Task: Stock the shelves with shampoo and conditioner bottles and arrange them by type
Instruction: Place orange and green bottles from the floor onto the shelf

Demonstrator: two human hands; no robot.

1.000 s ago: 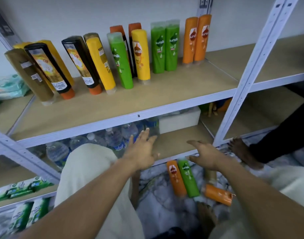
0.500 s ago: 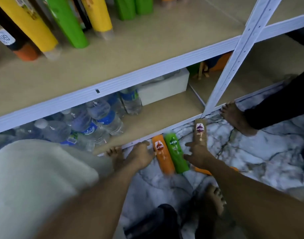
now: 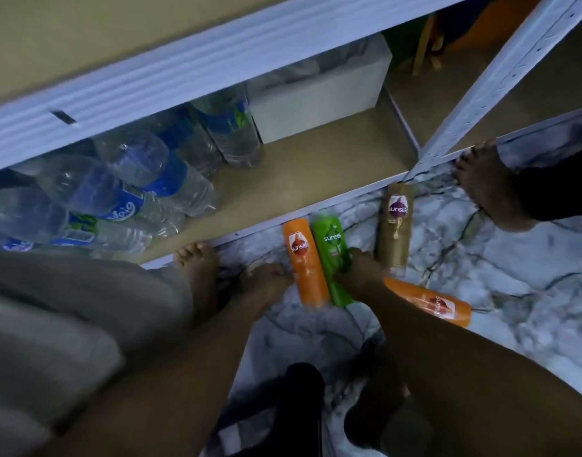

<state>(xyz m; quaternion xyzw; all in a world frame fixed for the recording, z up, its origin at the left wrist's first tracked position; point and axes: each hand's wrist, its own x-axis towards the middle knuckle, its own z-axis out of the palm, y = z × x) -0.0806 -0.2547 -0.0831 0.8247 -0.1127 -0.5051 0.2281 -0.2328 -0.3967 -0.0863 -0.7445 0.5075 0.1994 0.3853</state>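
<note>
Four Sunsilk bottles lie on the marble floor in front of the bottom shelf. An orange bottle point(image 3: 304, 262) and a green bottle point(image 3: 332, 255) lie side by side. A brown bottle point(image 3: 395, 229) lies to their right, and a second orange bottle point(image 3: 428, 301) lies crosswise, partly under my right forearm. My left hand point(image 3: 266, 280) is down at the first orange bottle's left edge, fingers touching it. My right hand point(image 3: 360, 270) rests against the green bottle's right side, between it and the brown one. In the dim, blurred frame neither grip is clear.
The bottom shelf point(image 3: 316, 173) holds several water bottles point(image 3: 157, 173) at the left and a white box point(image 3: 319, 100) behind. A white upright post point(image 3: 500, 74) stands at the right. My bare foot point(image 3: 197, 268) is by the shelf edge; another person's foot point(image 3: 484, 183) is at the right.
The view has dropped from the upper shelf to the floor. Both hands moved down to the bottles, the left onto the orange one, the right from the brown one to the green one.
</note>
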